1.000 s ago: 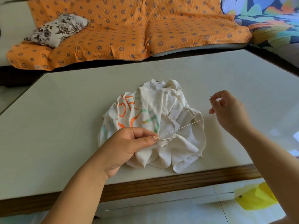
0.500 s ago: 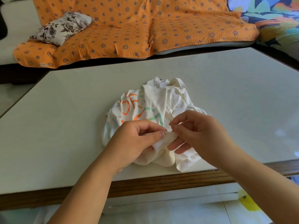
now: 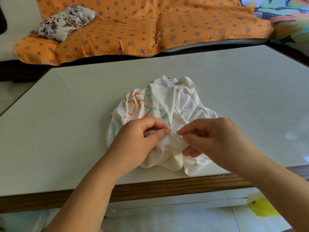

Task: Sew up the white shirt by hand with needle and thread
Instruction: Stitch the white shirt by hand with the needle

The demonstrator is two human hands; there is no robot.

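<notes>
A crumpled white shirt [image 3: 168,104] with orange and green print lies near the front edge of the pale table [image 3: 66,114]. My left hand [image 3: 138,141] pinches a fold of the shirt between thumb and forefinger. Just to its right, my right hand [image 3: 212,138] pinches a thin needle [image 3: 175,131] whose tip points left into that fold. Both hands nearly touch over the shirt's front part. The thread is too fine to make out.
The table has a brown wooden front edge [image 3: 167,188]. Behind it stands a sofa under an orange patterned cover [image 3: 150,27] with a floral cushion [image 3: 65,22]. A yellow object [image 3: 262,208] lies on the tiled floor at the lower right.
One second ago my right hand was out to the right with the thread pulled taut. It has come back to the fold beside my left hand, which kept its pinch on the cloth.
</notes>
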